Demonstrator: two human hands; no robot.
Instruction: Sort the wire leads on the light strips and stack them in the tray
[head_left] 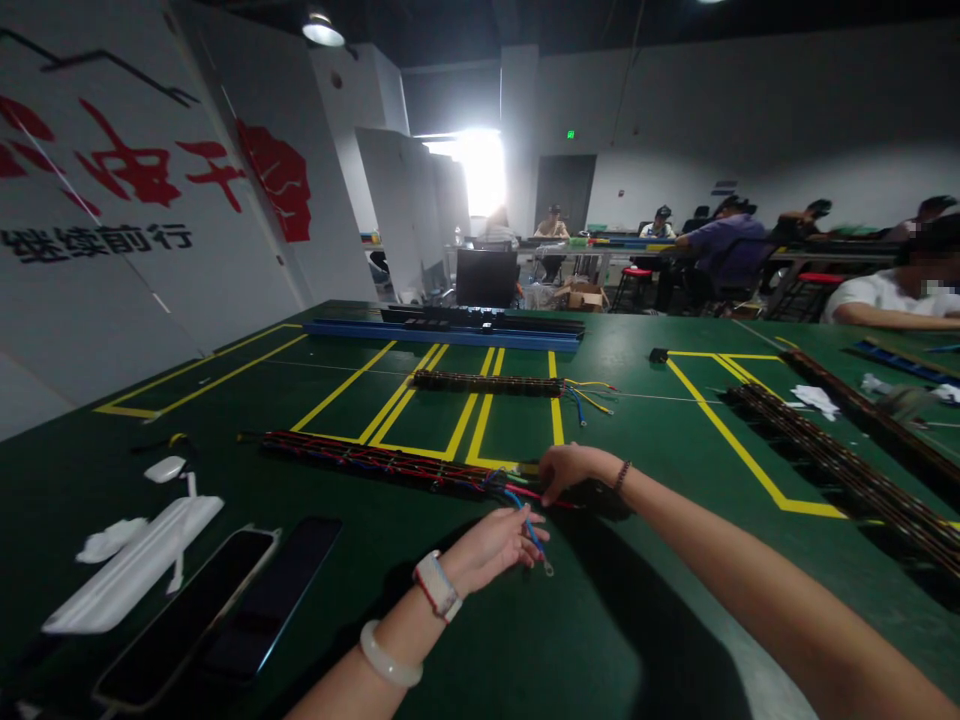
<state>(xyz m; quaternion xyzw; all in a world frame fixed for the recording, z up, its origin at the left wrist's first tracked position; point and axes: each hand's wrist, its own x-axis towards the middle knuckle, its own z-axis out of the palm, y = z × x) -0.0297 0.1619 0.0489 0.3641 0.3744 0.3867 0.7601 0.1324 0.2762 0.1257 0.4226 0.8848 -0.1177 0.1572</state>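
Observation:
A long, dark wire harness [382, 462] with red and blue strands lies across the green table before me. Loose leads come out of its right end. My left hand [499, 548] is closed loosely about a blue wire [534, 535], which runs between thumb and fingers and ends in a metal ring terminal [549, 570]. Just beyond it, my right hand [570, 470] pinches a red wire [529, 491] at the same end, fingers pointing down. Green wire [517, 478] shows beside the red one. The right fingertips are partly hidden.
Yellow tape lines mark the green table [360, 640]. Behind lies a second harness [487, 384], then a blue rail [450, 333]. Several bundles [840, 450] lie to the right. Two phones [277, 595] and a white power strip [139, 565] sit at left. People work in the background.

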